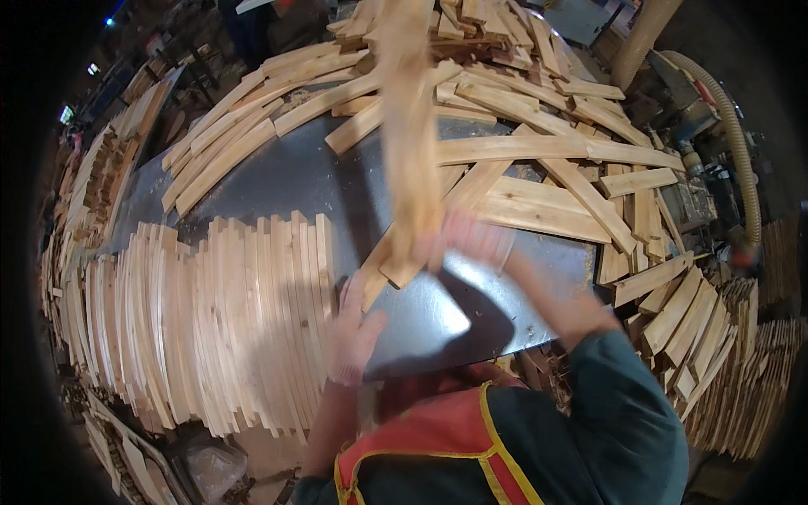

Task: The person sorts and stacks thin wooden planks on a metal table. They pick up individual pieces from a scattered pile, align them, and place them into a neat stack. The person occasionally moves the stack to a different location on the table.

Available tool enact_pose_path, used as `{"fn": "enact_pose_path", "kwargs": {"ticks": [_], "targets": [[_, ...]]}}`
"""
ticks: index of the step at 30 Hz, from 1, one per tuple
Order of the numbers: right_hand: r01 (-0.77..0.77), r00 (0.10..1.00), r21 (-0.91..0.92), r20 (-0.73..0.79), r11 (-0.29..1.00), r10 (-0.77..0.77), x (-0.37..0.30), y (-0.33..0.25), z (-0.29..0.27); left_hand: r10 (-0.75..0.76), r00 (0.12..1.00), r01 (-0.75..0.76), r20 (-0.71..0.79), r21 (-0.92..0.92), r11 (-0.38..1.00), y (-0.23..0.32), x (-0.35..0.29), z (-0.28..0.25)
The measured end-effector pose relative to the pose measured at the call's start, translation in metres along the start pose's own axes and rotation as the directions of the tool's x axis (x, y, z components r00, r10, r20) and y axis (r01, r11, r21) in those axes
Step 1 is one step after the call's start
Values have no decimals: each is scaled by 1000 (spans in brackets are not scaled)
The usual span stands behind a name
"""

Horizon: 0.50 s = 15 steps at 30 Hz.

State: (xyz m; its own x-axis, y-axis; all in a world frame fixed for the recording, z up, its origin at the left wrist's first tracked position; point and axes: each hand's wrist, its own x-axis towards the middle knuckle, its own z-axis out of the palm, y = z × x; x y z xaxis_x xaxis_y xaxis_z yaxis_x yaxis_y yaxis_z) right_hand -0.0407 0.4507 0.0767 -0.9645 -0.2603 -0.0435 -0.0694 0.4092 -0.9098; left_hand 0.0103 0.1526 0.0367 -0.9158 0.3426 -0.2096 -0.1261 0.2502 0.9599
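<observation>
My right hand [471, 240] is wrapped round the lower part of a long wooden board [408, 126], which stands up toward the top of the view and is smeared by motion. My left hand [355, 338] has its fingers stretched out and its thumb apart. It is beside the right end of a row of boards [261, 311] set on edge. Its fingertips are close to the end of another board [377, 271] lying slantwise on the dark metal table [429, 324]; whether they touch it I cannot tell.
Loose boards [530, 151] lie crisscrossed over the table's far and right sides. More boards [686, 324] are stacked at the right, beyond the table edge. A ribbed hose [741, 151] curves down at the far right. Further stacked boards [101, 185] stand at the far left.
</observation>
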Motion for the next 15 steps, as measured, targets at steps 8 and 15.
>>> {"fn": "enact_pose_path", "kwargs": {"ticks": [8,15], "targets": [[-350,934,-798,-260,491,243,105,124,-205,-58,991,134,-121,932,336,-70,73,46],[-131,920,-899,47,418,389,110,144,-172,-128,989,116,-79,941,318,-65,46,68]]}}
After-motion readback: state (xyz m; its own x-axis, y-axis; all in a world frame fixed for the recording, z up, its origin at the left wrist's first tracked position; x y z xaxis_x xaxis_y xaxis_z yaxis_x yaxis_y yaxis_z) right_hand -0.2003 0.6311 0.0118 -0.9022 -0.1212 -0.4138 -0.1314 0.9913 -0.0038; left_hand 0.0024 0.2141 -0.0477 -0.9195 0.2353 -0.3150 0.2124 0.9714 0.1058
